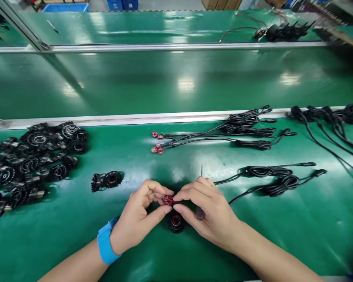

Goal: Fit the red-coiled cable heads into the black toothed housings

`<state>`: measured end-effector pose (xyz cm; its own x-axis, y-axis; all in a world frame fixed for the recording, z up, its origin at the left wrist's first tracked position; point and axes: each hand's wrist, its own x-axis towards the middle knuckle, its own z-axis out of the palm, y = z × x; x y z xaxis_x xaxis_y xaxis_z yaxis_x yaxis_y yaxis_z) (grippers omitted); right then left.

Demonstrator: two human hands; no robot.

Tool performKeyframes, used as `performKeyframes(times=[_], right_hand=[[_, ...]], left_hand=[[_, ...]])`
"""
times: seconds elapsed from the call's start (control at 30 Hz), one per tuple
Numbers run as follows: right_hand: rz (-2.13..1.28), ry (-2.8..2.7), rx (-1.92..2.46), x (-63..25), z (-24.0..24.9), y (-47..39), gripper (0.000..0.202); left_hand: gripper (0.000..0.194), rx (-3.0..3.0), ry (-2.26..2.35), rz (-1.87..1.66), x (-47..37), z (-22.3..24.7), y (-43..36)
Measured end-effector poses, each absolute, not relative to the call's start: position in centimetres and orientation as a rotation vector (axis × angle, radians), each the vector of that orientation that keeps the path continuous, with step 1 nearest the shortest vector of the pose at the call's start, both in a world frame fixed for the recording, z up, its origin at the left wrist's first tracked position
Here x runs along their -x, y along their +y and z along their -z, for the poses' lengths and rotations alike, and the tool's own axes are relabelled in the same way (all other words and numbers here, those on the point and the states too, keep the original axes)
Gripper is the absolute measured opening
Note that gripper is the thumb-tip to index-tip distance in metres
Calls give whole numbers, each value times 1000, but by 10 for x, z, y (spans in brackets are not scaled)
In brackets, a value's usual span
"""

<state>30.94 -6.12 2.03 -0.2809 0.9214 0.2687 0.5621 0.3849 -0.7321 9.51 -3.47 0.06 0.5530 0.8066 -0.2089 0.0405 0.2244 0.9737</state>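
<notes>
Between the left hand (141, 217) and the right hand (210, 209), close to a round black part (176, 222), is a small red ring (168, 200). Both hands' fingers pinch it, one hand at each side; just where the right ones grip is hard to see. It looks light and stiff, so the edge seems best to hold. The green worktop (120, 149) is smooth and shiny, with a blue bin (66, 8) beyond.

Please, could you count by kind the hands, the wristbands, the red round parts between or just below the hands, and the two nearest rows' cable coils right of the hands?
Hands: 2 (left hand, right hand)
Wristbands: 1 (blue wristband)
Red round parts: 2 (upper red part, lower red part)
Cable coils: 2 (farther coil, nearer coil)
Total: 7
</notes>
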Motion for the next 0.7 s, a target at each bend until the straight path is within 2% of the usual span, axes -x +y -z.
performKeyframes(times=[0.2,0.5,0.7], right_hand=[[-704,-1958,1211,-310,-16,-60,28],[-691,-1928,1202,-309,-22,-57,7],[-637,-1932,1231,-306,-28,-61,10]], left_hand=[[25,-1260,895,-726,-95,0,-36],[25,-1194,908,-703,-94,-4,-35],[16,-1108,874,-780,-98,-12,-35]])
